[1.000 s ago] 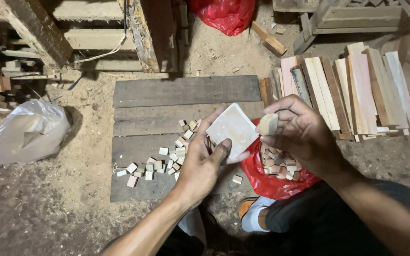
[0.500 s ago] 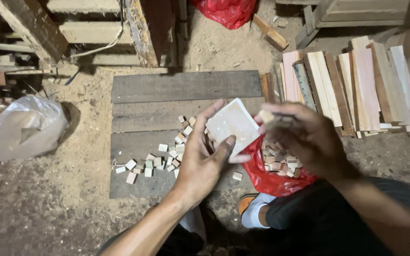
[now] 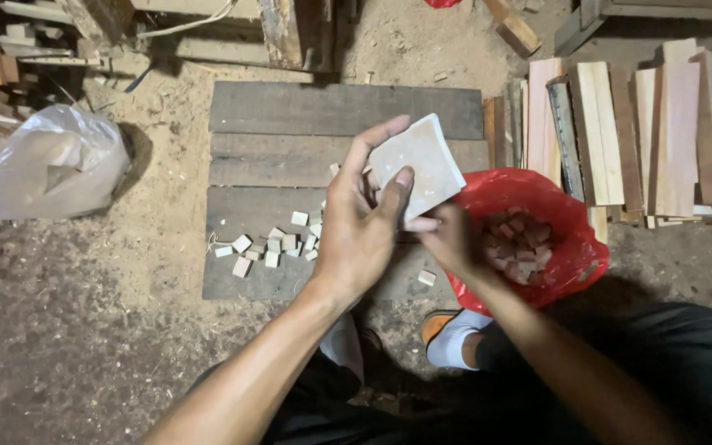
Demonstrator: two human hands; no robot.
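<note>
Above the boards [image 3: 339,111], left hand [image 3: 360,235] pinches a pale square block [image 3: 422,165], thumb on its face, fingers behind, tilted for access. Right hand [image 3: 451,243] sits below it beside the red bag [image 3: 566,214]; finger state unclear. Cubes [image 3: 269,245] lie loose beneath.

We see dark plank platform [image 3: 323,111] at centre, sawdust all round. Small pale wood blocks [image 3: 269,245] scattered on it toward 7 o'clock. Clear plastic bag [image 3: 39,165] at 9 o'clock, on dirt. Light boards [image 3: 661,124] stacked side by side at 2 o'clock. Scrap timber pile [image 3: 2,58] at 10 o'clock. We spot orange-and-white shoe [image 3: 451,334] near 6 o'clock.
</note>
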